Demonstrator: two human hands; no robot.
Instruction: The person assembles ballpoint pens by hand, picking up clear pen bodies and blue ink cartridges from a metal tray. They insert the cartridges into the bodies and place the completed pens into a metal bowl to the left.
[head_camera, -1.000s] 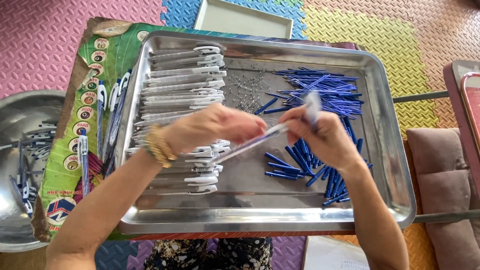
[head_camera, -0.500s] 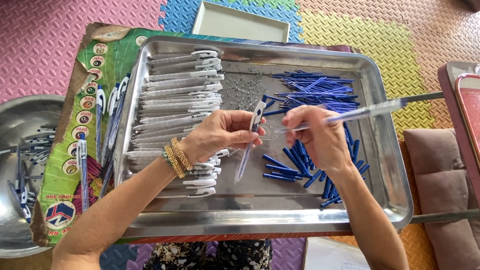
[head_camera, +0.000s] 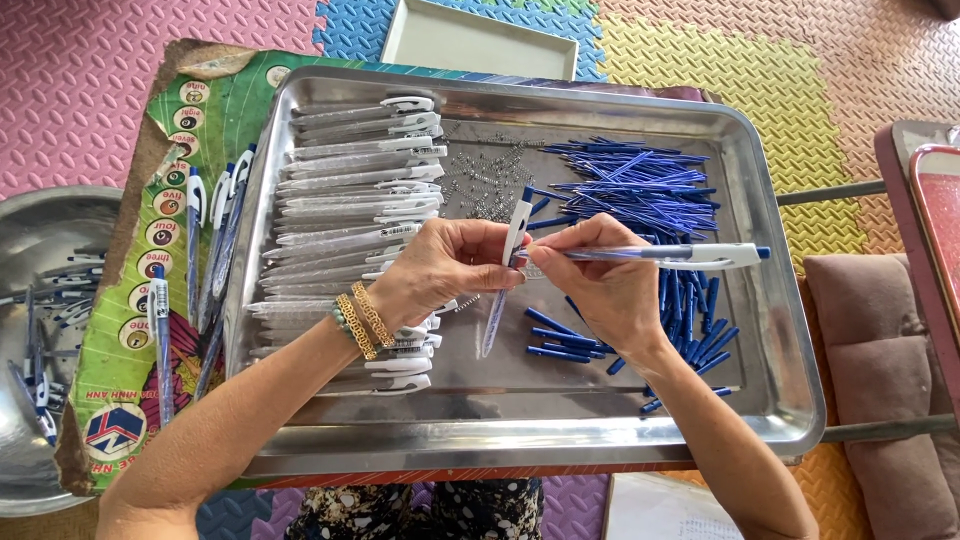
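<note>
Over the middle of a large steel tray, my left hand pinches a clear pen barrel with a white clip, held nearly upright. My right hand holds a second pen level, its blue end pointing right. The two hands touch at the fingertips. A row of clear pen barrels with white clips fills the tray's left half. Blue refills lie heaped at the upper right, more below my right hand. Small metal springs are scattered in the tray's middle.
Assembled pens lie on the green printed cardboard left of the tray. A round steel bowl with several pens sits at far left. A pale rectangular tray lies above; a brown cushion and red-edged object at right.
The right hand has swung its pen from upright to level, pointing right. The left hand has turned its barrel from a slant to nearly upright, and both hands have closed together.
</note>
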